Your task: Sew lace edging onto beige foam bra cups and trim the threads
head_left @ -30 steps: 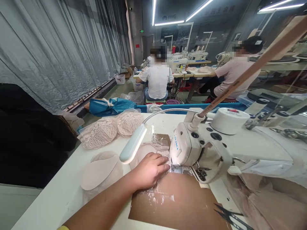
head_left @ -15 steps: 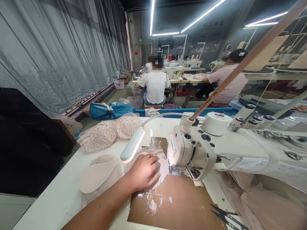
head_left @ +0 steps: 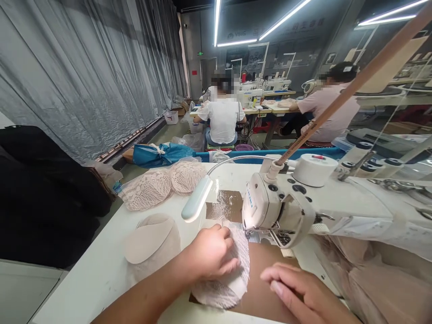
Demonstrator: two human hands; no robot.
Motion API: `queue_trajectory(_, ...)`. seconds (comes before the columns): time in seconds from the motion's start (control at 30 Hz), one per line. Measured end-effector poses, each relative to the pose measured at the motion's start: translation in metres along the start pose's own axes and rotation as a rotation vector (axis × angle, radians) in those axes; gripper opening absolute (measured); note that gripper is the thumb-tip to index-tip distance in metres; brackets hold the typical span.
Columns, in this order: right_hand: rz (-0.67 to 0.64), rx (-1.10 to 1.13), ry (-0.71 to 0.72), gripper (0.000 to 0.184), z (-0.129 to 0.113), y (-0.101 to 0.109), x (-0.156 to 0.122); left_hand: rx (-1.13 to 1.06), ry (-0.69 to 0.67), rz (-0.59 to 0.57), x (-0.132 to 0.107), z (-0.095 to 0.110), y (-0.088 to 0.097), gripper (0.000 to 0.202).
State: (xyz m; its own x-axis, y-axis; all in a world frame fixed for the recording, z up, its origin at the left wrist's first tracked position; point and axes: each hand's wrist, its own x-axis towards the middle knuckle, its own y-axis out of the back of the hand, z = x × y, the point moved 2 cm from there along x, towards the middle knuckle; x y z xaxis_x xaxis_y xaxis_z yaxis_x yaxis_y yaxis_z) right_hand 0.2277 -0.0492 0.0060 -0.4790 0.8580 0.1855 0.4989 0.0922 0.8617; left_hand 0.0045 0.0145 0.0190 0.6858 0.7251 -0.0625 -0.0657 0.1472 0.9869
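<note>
Lace cup piece (head_left: 242,263) is laid on brown board (head_left: 266,265), under the left hand (head_left: 212,252); its lace edge is exposed right of the fingertips, lower end spread below the thumb, top near the needle area of the sewing machine (head_left: 261,207). Left fingers are curled onto the upper face; whether fabric is pinched or only pressed cannot be told. Right hand (head_left: 300,288) is held over the board, apart from the lace, fingers loosely bent, released. Blue "JUKI" is printed on the machine head, blurred; "JUKI" is also seen on a far machine (head_left: 250,99). "YING" is lettered on the back wall (head_left: 216,31), Chinese characters alongside, partly legible. Pole (head_left: 324,119) is marked in print too small to read.
</note>
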Motion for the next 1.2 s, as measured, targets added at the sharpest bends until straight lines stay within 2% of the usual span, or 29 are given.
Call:
queue_trajectory(0.1, -0.020, 0.174, -0.103, 0.028, 0.014, -0.008, 0.014, -0.005, 0.002, -0.046, 0.000, 0.006, -0.003, 0.036)
queue_trajectory(0.2, 0.036, 0.202, -0.117, 0.033, 0.023, -0.024, 0.016, -0.033, -0.010, -0.029, 0.003, 0.008, -0.007, 0.034)
queue_trajectory(0.3, 0.026, 0.150, -0.105, 0.035, 0.025, -0.033, 0.014, -0.095, -0.046, 0.033, 0.004, 0.009, -0.009, 0.033)
queue_trajectory(0.47, -0.045, 0.059, -0.019, 0.035, 0.023, -0.031, 0.018, -0.142, -0.074, 0.088, 0.006, 0.012, -0.011, 0.042)
queue_trajectory(0.77, 0.023, -0.173, 0.035, 0.042, 0.017, -0.039, 0.020, -0.140, -0.090, 0.082, 0.008, 0.015, -0.015, 0.049)
queue_trajectory(0.93, 0.065, -0.313, 0.089, 0.043, 0.021, -0.047, 0.017, -0.159, -0.082, 0.082, 0.008, 0.014, -0.013, 0.050)
queue_trajectory(1.07, 0.098, -0.357, 0.111, 0.041, 0.023, -0.048, 0.016, -0.151, -0.098, 0.088, 0.008, 0.013, -0.014, 0.052)
queue_trajectory(1.2, 0.188, -0.377, 0.151, 0.041, 0.017, -0.044, 0.021, -0.143, -0.122, 0.101, 0.009, 0.011, -0.016, 0.053)
